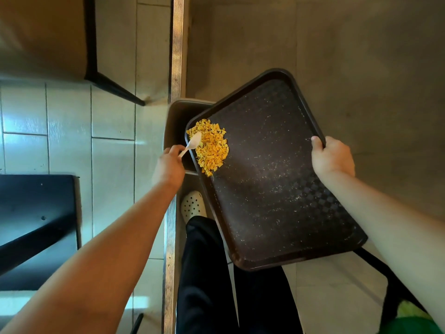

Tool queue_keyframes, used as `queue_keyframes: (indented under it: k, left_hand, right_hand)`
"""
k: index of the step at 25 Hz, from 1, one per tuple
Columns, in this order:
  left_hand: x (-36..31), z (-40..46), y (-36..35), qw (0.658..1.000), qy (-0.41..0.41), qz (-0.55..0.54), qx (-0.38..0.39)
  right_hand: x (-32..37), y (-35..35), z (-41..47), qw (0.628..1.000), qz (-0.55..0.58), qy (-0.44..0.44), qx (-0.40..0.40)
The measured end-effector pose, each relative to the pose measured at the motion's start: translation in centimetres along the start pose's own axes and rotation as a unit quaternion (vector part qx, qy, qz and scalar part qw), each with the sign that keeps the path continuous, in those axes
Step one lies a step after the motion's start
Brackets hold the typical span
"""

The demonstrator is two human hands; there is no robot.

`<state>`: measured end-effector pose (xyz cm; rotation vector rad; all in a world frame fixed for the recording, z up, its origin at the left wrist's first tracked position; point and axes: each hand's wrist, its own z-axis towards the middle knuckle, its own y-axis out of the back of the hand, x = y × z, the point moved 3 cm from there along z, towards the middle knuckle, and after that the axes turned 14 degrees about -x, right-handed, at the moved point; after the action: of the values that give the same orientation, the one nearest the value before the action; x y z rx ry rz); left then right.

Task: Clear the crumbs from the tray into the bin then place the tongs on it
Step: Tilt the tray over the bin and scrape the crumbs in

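Right hand (331,156) grips the right rim of the dark tray (277,184), held over the bin (177,116). Left hand (169,163) pinches a pale spoon (192,145), bowl on the yellow crumbs (212,147) piled at the tray's left edge above the bin. Tongs not visible.

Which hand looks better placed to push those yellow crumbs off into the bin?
Left. The left hand already holds the spoon, its bowl on the crumbs at the tray edge over the bin. The right hand grips the tray's far rim.
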<state>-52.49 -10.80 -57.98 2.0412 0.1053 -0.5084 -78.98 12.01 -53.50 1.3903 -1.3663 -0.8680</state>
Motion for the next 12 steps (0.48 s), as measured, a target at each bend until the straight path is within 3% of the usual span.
queue_keyframes:
  k: [9,12]
  left_hand:
    - [-0.9,1.6,-0.2,0.995,0.005,0.095,-0.031]
    - [-2.8,1.4,-0.9,0.998,-0.009,0.059,-0.021]
  right_hand:
    - [-0.3,0.8,-0.6,1.0,-0.015,0.002,-0.02]
    - [-0.1,0.9,-0.5,0.999,-0.02,0.013,-0.026]
